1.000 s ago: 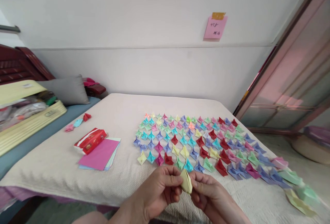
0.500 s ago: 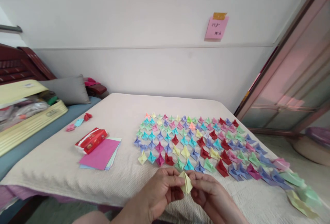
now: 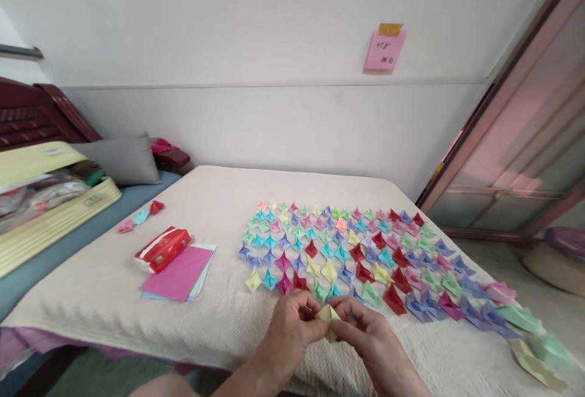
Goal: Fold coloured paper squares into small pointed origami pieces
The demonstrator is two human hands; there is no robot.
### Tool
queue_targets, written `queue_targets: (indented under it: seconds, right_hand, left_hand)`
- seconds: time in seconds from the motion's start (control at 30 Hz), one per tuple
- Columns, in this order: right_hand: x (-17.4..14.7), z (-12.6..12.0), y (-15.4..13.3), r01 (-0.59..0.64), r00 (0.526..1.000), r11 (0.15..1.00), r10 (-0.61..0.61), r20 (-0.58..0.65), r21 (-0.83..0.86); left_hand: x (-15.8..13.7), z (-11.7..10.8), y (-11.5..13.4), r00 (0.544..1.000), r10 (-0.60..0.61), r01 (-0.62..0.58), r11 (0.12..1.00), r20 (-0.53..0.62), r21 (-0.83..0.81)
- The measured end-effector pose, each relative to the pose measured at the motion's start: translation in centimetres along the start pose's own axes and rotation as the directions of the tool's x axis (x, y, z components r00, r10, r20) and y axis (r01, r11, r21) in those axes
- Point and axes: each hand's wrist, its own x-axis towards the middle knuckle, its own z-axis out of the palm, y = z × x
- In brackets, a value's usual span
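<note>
Between my two hands, near the front edge of the bed, is a small pale yellow folded paper point(image 3: 331, 319) with a pointed, diamond-like shape. My left hand point(image 3: 292, 329) pinches it from the left with thumb and fingers. From the right, my right hand point(image 3: 365, 333) grips it, the thumb pressed on its front face. Fingers cover both sides of the paper. Just beyond my hands lie rows of folded paper pieces point(image 3: 329, 270) in yellow, blue, red, green, purple and pink, spreading away to the right edge of the bed.
On the cream bedcover point(image 3: 219, 202), a red tissue pack point(image 3: 163, 249) overlaps a stack of coloured paper sheets point(image 3: 180, 275). Small crumpled pieces point(image 3: 141, 217) lie farther left. A yellow box point(image 3: 59, 208) and grey pillow point(image 3: 121, 159) stand at left. A pink note point(image 3: 386, 50) hangs on the wall.
My right thumb has moved in across the front of the yellow paper, and the fingers of both hands have shifted slightly on it. The laid-out pieces stay put.
</note>
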Motion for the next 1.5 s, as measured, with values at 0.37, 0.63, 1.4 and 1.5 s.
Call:
queue_targets:
  seconds: [0.37,0.63,1.4,1.5]
  right_hand:
    - [0.1,0.3,-0.1,-0.064,0.997,0.996,0.060,-0.051,-0.066]
    - [-0.1,0.4,-0.4,-0.070,0.997,0.994,0.068,-0.033,-0.084]
    - [-0.5,1.0,-0.2,0.012,0.999,1.000,-0.012,-0.048,0.000]
    - [-0.6,1.0,-0.2,-0.043,0.999,0.997,0.045,-0.030,0.061]
  left_hand:
    - [0.2,0.1,-0.1,1.000,0.027,-0.027,1.000,-0.006,0.004]
    - [0.2,0.1,0.3,0.996,0.083,-0.082,0.996,0.017,-0.030]
    - [-0.1,0.5,0.0,0.997,0.059,-0.067,0.984,-0.053,-0.165]
    - [-0.3,0.4,0.2,0.998,0.065,-0.064,0.982,-0.001,-0.177]
